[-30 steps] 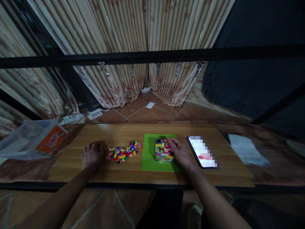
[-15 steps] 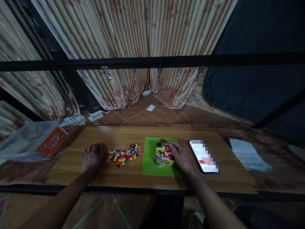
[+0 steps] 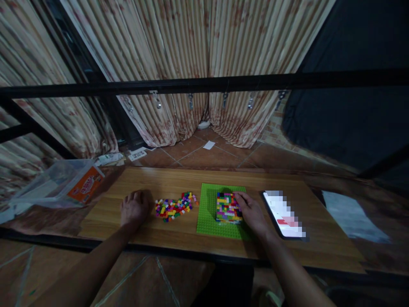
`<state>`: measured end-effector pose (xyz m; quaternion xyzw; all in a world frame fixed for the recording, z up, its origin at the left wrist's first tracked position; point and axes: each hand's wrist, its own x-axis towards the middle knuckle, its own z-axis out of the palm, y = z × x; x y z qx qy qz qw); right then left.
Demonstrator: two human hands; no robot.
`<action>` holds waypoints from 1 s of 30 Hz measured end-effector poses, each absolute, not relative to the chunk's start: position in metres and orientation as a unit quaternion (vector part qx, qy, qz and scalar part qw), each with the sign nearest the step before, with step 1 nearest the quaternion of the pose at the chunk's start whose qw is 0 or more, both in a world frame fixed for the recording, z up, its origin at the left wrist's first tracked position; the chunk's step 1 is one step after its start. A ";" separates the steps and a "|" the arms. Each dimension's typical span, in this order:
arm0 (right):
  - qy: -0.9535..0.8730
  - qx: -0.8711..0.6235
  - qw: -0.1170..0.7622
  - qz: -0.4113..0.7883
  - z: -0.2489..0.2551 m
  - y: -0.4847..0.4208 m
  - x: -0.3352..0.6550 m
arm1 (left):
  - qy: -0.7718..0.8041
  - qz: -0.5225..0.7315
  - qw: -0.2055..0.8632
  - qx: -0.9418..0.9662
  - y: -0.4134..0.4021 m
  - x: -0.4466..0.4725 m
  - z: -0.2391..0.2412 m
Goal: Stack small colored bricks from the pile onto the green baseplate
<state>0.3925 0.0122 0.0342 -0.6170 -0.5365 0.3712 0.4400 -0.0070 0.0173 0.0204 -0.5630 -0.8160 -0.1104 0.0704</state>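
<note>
A green baseplate lies on the wooden table. On it stands a multicoloured block of small bricks. My right hand rests against the block's right side, fingers curled onto its top edge. My left hand lies on the table with its fingers curled under, just left of a loose pile of coloured bricks; nothing shows in it.
A phone with a lit screen lies right of the baseplate. A clear plastic box with an orange label sits off the table's left end. A white sheet lies at the right. A black bar crosses in front of curtains.
The view has swung a little left, so everything sits further right in the picture. Both hands keep their places against the brick block and beside the pile.
</note>
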 end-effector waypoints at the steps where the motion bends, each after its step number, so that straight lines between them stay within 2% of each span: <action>1: -0.540 -0.617 0.438 0.369 0.034 0.012 0.393 | -0.817 -0.113 0.068 -0.561 0.017 -0.006 0.021; 30: -0.577 -0.639 0.385 0.333 0.030 0.012 0.400 | -0.817 -0.141 0.069 -0.555 0.016 -0.006 0.014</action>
